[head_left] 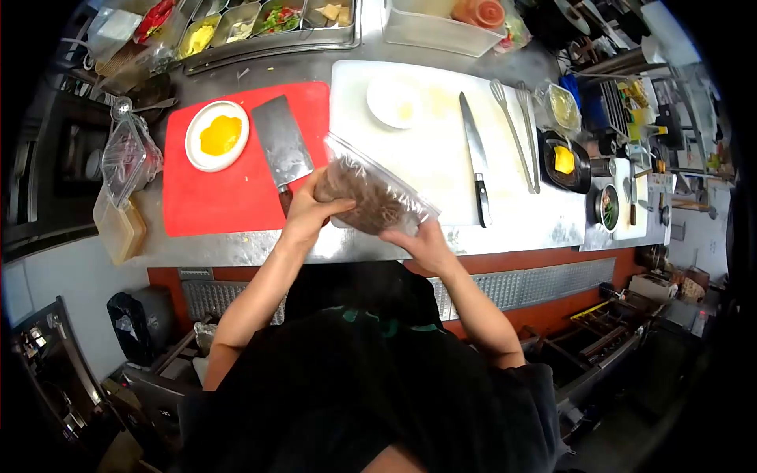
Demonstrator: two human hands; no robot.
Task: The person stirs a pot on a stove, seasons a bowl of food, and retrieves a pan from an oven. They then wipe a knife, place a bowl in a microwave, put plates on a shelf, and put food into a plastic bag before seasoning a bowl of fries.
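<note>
Between my two hands is a clear zip bag [369, 191] with brown, shredded-looking contents, tilted above the counter's front edge. My left hand [310, 206] grips its left end, thumb across the front. At the lower right corner my right hand [426, 246] holds the bag, thumb on the near side. Just left of the bag, a cleaver [282, 142] lies on a red cutting board [185, 213], its handle partly behind my left hand. A white dish [197, 154] with orange-yellow yolk stands on that board. On the white cutting board [438, 87] are a small white bowl [392, 102] and a long knife [474, 150].
A whisk [511, 130] and a similar utensil lie at the white board's right edge. Beyond them stands a black dish [582, 175] with something yellow. Metal ingredient pans [272, 51] and a plastic tub [441, 31] line the back. A plastic container [118, 229] sits at left.
</note>
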